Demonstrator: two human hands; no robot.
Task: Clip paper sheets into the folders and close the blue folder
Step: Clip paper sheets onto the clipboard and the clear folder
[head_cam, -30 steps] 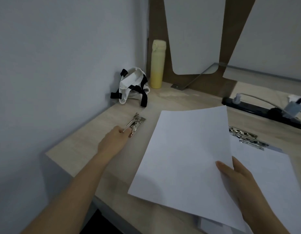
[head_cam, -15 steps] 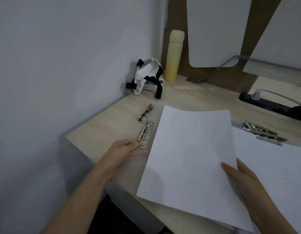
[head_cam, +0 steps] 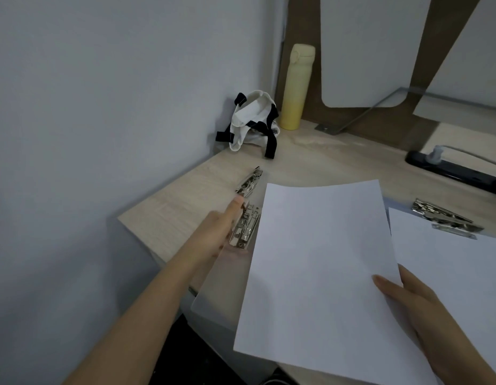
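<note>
White paper sheet [head_cam: 319, 262], middle of the frame, is not yet under the metal clip [head_cam: 245, 229].
Your right hand [head_cam: 424, 309] pinches its lower right edge. Your left hand [head_cam: 216, 232] touches the metal clip of the clear folder [head_cam: 219, 298], centre left; I cannot tell if it grips. Next, lift the clip and slide the sheet under.

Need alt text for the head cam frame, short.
A person's right hand holds a white paper sheet above a light wooden desk, while the left hand touches the metal clip of a clear folder beside the sheet's left edge. A yellow bottle and a white-and-black bag sit in the far corner.
</note>
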